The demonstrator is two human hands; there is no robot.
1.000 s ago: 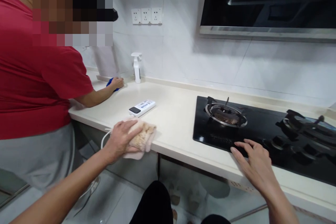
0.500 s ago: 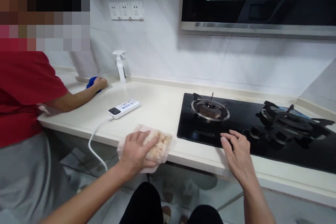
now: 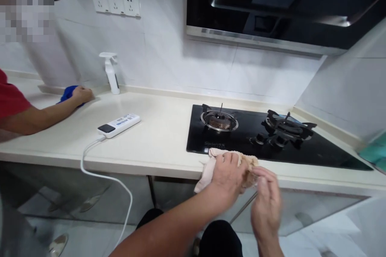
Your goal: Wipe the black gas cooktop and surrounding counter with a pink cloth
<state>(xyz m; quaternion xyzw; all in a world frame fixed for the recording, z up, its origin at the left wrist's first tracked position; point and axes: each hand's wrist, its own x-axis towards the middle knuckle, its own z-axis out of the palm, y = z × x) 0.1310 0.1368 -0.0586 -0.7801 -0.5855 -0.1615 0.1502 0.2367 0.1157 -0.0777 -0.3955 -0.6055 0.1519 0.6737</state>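
Note:
My left hand is closed on a pale pink cloth with a yellowish-brown stained patch, at the counter's front edge just before the gas hob. Part of the cloth hangs over that edge; my palm and fingers cover much of it. Close against the cloth's right end is my right hand, its fingers stretched out toward it and slightly blurred. Whether those fingertips touch the cloth is unclear.
On the cream counter lie a white device and its trailing cable. A white spray bottle stands by the wall. At left, a co-worker's hand presses a blue cloth. A range hood overhangs the hob.
My left hand has carried the cloth rightward along the counter edge to the front of the hob. My hands are now close together. The view has swung right.

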